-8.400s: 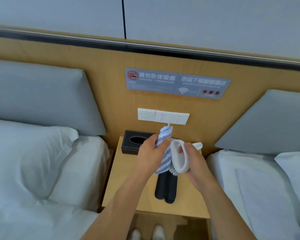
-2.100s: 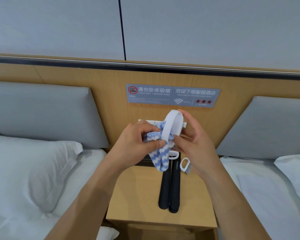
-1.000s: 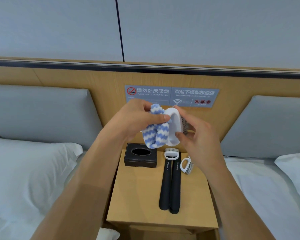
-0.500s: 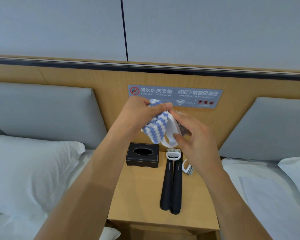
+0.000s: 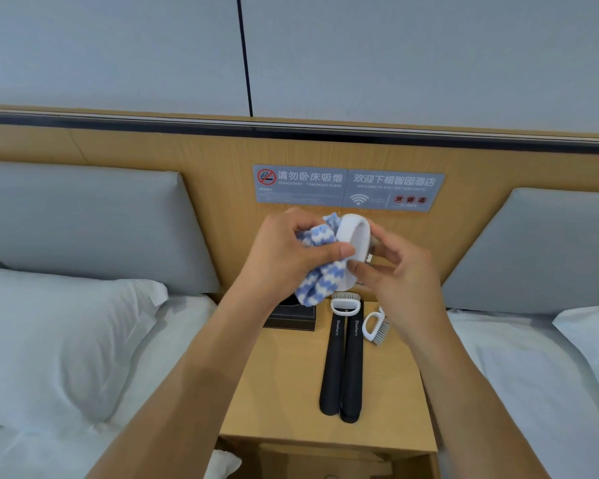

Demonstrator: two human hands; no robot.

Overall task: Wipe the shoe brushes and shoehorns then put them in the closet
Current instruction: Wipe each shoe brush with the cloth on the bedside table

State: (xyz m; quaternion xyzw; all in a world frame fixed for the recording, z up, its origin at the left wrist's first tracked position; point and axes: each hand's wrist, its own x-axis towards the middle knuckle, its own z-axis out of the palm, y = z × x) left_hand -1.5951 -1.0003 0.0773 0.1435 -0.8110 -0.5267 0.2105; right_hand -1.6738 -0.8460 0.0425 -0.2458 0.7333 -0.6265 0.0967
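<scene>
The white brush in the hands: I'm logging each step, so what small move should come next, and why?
Probably keep rubbing: slide the striped cloth, pinched in the left hand, on around the white brush that the right hand grips. The cloth covers only one side of its handle. Two brushes and two black shoehorns wait on the nightstand.

Three shoe brushes [image 5: 355,236] [image 5: 346,302] [image 5: 377,327] (one held), two shoehorns [image 5: 332,368] [image 5: 352,371], one cloth [image 5: 320,285].

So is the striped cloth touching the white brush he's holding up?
Touching. In the head view the left hand presses the striped cloth against the white brush, gripped by the right hand, with no gap.
</scene>
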